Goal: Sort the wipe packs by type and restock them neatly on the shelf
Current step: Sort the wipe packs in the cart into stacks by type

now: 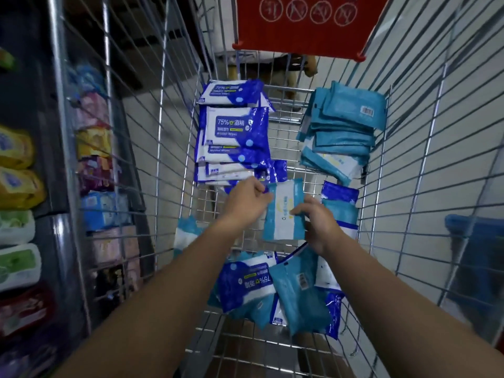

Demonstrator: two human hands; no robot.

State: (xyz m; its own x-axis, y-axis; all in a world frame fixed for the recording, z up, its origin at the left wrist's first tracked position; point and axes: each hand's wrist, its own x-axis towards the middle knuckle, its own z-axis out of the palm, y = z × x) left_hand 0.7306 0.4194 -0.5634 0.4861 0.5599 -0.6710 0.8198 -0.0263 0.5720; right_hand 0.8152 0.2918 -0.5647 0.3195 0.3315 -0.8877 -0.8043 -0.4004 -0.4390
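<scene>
Head view shows one light blue wipe pack (pixel 283 211) held up by both hands in the middle of a wire cart (pixel 174 132). The left hand (pixel 249 199) pinches its top left corner with bent fingers. The right hand (pixel 316 222) grips its right side, thumb on the front. Far left sits a dark blue pile (pixel 231 132). Far right sits a light blue pile (pixel 341 126). Near, a mixed heap (pixel 272 290) lies on the cart floor. A shelf (pixel 16 159) of other packs stands on the left.
</scene>
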